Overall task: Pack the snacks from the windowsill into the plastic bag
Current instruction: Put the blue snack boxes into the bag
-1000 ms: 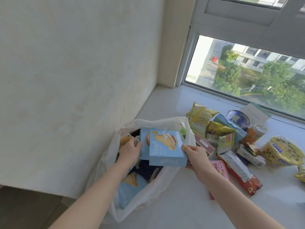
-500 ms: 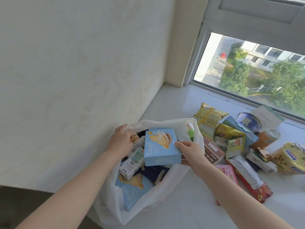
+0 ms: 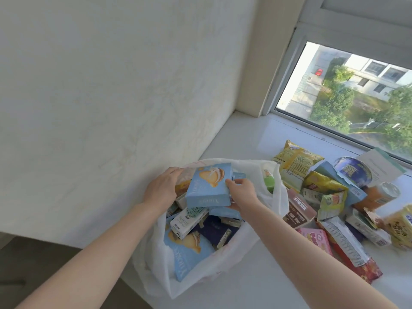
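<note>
— At windowsill (image 3: 245, 295) L end, by the wall: plastic bag (image 3: 153, 264) stands open, mouth up. Contents?

— Top layer: light-blue box (image 3: 207, 188), pastry print. It sits over the bag mouth, tilted, lying on other pkgs, not yet down among them. Below it: white carton (image 3: 189, 221), navy pack (image 3: 214, 230), second pale-blue box (image 3: 225, 212). Big blue box (image 3: 189, 253) w/ same print leans on the near wall. Green item (image 3: 268, 181) shows through far-R wall; can't ID.

— Hands?

— R hand (image 3: 243, 192) pinches box's R edge: thumb on top face, fingers under. L hand (image 3: 162, 188) is at box's L edge, fingers close together, curled at bag's far rim. Can't tell if they grip rim or box.

— Left on sill?

— Loose heap R of bag: brown box (image 3: 299, 208) just beside bag wall, pink box (image 3: 316, 239), long red pkt (image 3: 350, 253), yellow bag (image 3: 296, 157), blue round tin (image 3: 354, 170), orange can (image 3: 376, 195). More pkts between them, overlapping; labels too blurred to read.
</note>
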